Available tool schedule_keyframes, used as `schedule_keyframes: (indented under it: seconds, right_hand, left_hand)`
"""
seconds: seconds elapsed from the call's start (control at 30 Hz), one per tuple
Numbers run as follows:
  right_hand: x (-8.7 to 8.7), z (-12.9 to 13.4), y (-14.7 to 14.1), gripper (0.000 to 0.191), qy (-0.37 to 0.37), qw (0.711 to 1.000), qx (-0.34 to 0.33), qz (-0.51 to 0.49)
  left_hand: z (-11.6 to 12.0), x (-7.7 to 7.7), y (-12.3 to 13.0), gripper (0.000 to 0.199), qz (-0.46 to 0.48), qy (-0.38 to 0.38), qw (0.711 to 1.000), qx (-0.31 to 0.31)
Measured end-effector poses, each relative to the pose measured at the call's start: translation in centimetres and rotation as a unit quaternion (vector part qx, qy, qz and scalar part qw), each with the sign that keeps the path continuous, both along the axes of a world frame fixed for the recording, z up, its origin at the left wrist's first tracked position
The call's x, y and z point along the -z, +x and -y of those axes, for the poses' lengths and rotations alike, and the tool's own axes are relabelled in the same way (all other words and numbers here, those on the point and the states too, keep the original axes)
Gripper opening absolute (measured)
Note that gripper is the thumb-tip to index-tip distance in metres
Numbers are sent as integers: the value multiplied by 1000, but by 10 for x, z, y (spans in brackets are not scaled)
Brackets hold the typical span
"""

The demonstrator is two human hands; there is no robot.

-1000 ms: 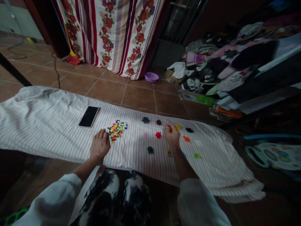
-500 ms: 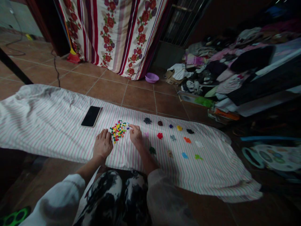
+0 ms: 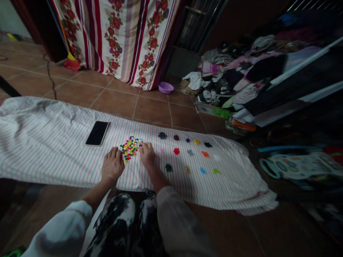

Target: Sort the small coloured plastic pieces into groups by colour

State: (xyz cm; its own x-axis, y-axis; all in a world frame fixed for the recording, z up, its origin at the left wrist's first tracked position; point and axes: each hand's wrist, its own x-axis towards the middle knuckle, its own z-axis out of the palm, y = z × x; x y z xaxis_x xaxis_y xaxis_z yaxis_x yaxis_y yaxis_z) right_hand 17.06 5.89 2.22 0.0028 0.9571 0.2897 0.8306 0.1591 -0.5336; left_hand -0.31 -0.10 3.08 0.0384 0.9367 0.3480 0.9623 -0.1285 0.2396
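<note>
A mixed pile of tiny coloured pieces [image 3: 130, 148], mostly yellow, green, red and white, lies on the striped cloth [image 3: 66, 153]. My left hand [image 3: 113, 164] rests palm down at the pile's left edge, fingers stretched out and holding nothing. On the right side, my right hand [image 3: 147, 154] has its fingers drawn together at the edge of the pile, close to a purple piece. Whatever is between those fingertips is too small to make out. Further right sit small single-colour heaps in rows, among them a dark grey heap [image 3: 162, 135], a red heap [image 3: 176, 151] and a dark green heap [image 3: 168, 167].
A phone [image 3: 97, 133] lies left of the pile. Beyond the cloth are a purple bowl [image 3: 165, 87], a hanging floral curtain [image 3: 120, 39] and a red broom [image 3: 72, 64] on the tiled floor. Heaped clothes [image 3: 235, 71] fill the back right.
The view has shifted, so everything sits further left. My right hand's fingers have curled in more at the pile's edge. My left hand stays beside the pile.
</note>
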Motion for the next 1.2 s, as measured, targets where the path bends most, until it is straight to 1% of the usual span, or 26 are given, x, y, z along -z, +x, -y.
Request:
schedule_keyframes:
  seconds: [0.1,0.2,0.37,0.43,0.5,0.67,0.93,1.07,1.2]
  right_hand:
    - [-2,1,0,31,-5,1000,-3,6]
    - [-4,2,1,38,0,1000,-14,16]
    - [-5,2,-1,51,3,995,-58,81]
    - [-5,2,-1,50,4,993,-70,100]
    - [-4,2,-1,47,6,993,-70,99]
    - [-3,4,1,41,22,995,-79,49]
    - [1,1,0,28,40,998,-56,5]
    - [-2,1,0,30,30,997,-59,27]
    - [-6,2,-1,39,6,996,-65,63]
  left_hand:
    - [0,1,0,28,4,8,1000,-1]
    - [0,1,1,28,8,10,1000,0]
    - [0,1,1,30,13,2,1000,-2]
    - [0,1,1,29,12,1,1000,-2]
    - [-1,2,1,29,8,8,1000,-4]
    - [-1,3,1,27,4,15,1000,-5]
    - [0,-1,1,29,16,-3,1000,-3]
    - [0,1,1,28,15,7,1000,-4]
    - [0,1,1,29,16,8,1000,-6]
